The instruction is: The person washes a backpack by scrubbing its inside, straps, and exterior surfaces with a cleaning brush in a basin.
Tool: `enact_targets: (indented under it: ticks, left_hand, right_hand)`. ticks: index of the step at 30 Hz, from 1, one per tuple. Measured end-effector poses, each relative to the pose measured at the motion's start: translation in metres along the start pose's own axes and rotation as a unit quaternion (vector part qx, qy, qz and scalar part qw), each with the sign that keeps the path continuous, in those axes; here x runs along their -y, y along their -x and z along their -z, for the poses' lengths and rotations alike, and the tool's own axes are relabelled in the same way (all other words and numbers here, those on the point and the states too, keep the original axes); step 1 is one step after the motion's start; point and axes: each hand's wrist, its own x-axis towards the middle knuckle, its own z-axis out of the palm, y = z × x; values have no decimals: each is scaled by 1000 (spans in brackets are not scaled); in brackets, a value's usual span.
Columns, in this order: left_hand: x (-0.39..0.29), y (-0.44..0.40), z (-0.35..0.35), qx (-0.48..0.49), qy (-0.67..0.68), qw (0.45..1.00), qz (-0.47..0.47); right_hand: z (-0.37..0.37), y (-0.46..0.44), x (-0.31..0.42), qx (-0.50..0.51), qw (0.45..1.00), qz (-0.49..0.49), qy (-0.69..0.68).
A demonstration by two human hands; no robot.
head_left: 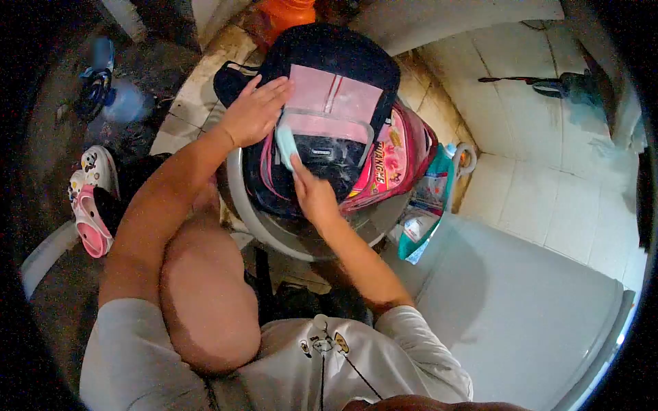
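Note:
A dark backpack [343,55] with a pink front panel [329,89] lies over a round basin [236,185]. My left hand [257,109] rests flat on the backpack's left side, fingers stretched out beside the pink panel. In my right hand [315,195] is a pale mint brush [286,144], pressed against the front pocket near its left edge; its underside is hidden. The pocket's lower part looks dark and shiny. Partly under the backpack, a pink bag [388,161] with printed lettering sticks out to the right.
A teal-edged caddy [428,205] holding bottles stands right of the basin, beside a large grey lidded surface [521,294]. An orange container [288,14] is behind the backpack. At left are a clog shoe [92,198] and a bluish bottle [127,103]. A tiled wall [514,130] runs along the right.

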Motion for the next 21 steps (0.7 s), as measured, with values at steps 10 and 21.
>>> enact_targets:
  ticks: [10, 21]
  left_hand:
    - [3, 1, -2, -4, 12, 1000, -10]
    - [-1, 1, 2, -32, 20, 999, -8]
  right_hand:
    - [1, -38, 25, -41, 996, -53, -54]
    - [-15, 24, 30, 10, 996, -46, -69]
